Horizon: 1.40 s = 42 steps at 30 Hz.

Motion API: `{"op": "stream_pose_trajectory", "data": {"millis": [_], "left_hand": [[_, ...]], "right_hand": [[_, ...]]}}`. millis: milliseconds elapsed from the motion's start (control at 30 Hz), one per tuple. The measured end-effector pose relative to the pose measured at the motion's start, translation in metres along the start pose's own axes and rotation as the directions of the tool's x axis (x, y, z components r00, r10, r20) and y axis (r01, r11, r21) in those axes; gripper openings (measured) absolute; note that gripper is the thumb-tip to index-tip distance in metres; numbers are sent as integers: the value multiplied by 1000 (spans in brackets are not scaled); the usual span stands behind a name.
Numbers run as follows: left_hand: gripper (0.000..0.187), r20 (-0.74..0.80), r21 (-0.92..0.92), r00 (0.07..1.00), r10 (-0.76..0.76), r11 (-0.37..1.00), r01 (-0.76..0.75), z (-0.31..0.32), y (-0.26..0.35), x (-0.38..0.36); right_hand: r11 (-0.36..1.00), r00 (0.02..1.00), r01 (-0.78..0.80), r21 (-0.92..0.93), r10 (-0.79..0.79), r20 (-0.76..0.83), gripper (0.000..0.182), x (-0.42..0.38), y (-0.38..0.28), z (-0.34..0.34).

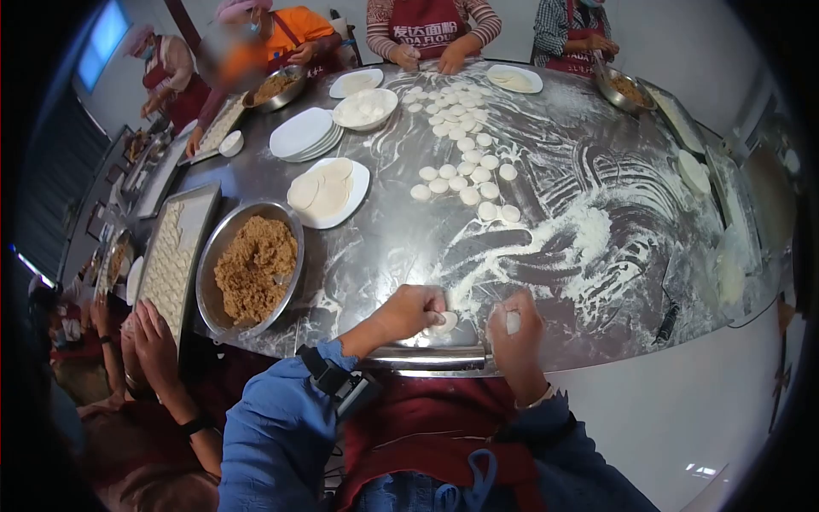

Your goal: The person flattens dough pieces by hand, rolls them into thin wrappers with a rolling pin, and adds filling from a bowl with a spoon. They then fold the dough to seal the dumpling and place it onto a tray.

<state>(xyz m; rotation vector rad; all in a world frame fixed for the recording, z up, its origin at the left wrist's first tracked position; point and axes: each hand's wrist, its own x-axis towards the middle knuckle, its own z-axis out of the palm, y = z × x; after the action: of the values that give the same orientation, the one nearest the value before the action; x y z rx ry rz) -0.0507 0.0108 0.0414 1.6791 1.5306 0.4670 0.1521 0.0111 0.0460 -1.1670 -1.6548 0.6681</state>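
Close to the table's near edge, my left hand point(411, 311) has its fingers curled at the rim of a small dough round point(445, 322), which lies on the steel. My right hand point(519, 331) is closed in a fist just to the right, with a small white rounded thing point(513, 322) showing between the fingers; the rest of it is hidden. Farther up the table lie several flat floured dough discs point(469, 195). Loose flour point(590, 229) is spread over the right side.
At left stand a steel bowl point(293, 294) of brown filling, a tray point(201, 200) of small dough pieces and a plate point(358, 192) of wrappers. Stacked plates point(294, 136) and a flour bowl point(391, 101) sit behind. A co-worker's hands point(153, 346) are at my left; several people work across the table.
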Motion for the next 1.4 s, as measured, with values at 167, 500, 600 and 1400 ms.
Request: {"op": "stream_pose_trajectory", "data": {"millis": [167,500,600,1400], "left_hand": [[9,1,86,997,73,994,-73,24,2,1],[7,-87,98,995,47,994,-38,31,9,-14],[9,-163,187,982,97,980,-66,48,4,-5],[6,-159,139,986,42,990,-20,37,1,-20]], "right_hand": [[998,999,34,-54,-35,-13,12,19,-9,13],[992,993,-91,84,97,-70,14,-12,43,17],[997,996,-54,52,57,-68,14,19,28,30],[998,988,28,-49,-35,-150,14,2,41,25]]}}
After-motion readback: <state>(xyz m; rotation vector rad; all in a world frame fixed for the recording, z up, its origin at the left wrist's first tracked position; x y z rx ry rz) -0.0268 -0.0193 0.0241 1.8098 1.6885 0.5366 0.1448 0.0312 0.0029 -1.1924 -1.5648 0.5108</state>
